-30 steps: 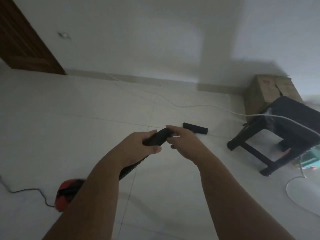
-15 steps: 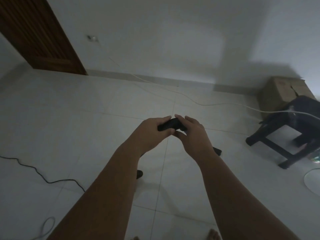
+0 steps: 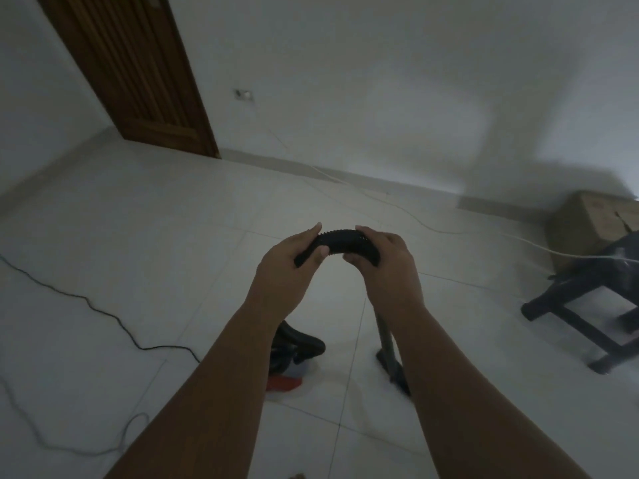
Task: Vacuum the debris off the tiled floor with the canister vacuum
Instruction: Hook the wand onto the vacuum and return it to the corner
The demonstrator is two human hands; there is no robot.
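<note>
Both hands on the ribbed black hose (image 3: 340, 244), centre of frame, held up at about chest level. My left hand (image 3: 287, 274) is closed round the left end, thumb underneath, fingers over the top. My right hand (image 3: 387, 267) is closed round the right end the same way. The hose arches up between them, so I'm bending or working that section, probably at the handle bend; can't tell which exactly, light is poor.

From under my right hand a dark tube (image 3: 387, 337) drops straight to the floor and ends in a floor head (image 3: 394, 373) resting on the tiles, lower centre-right, partly behind my right forearm. Head is on the floor, so the hold reads as steering grip, not carrying.

Canister (image 3: 294, 354) sits lower centre, just left of the tube, mostly hidden by my left forearm: dark top, red base showing. Close to my feet, so the hose has slack.

Black power cord (image 3: 103, 311) snakes across the left of the frame toward the canister. Trip risk if I step left.

Tiled floor (image 3: 173, 254) is pale; no debris I can make out in this light.

Further out: white cable (image 3: 432, 229) running along the floor to a dark stool (image 3: 587, 292) at the right edge, cardboard box (image 3: 587, 219) behind it, wooden door (image 3: 138, 74) upper left.
</note>
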